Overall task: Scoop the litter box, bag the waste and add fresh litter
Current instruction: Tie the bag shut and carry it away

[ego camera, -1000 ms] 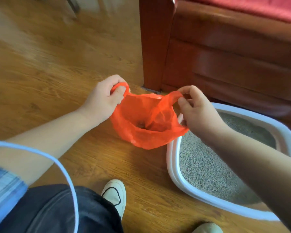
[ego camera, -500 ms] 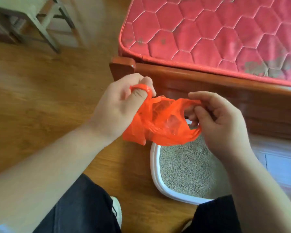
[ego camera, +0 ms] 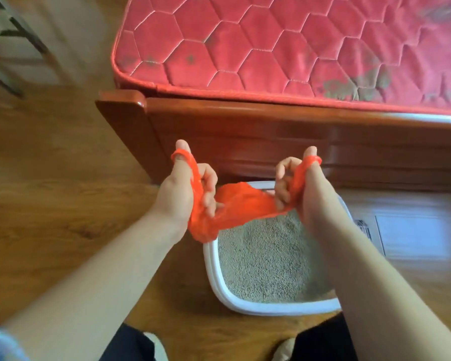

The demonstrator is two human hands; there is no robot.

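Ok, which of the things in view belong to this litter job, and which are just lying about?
Job: bag, handles looped over the thumbs of left hand and right hand; litter box; litter.
Lying about: mattress; bed frame; floor.
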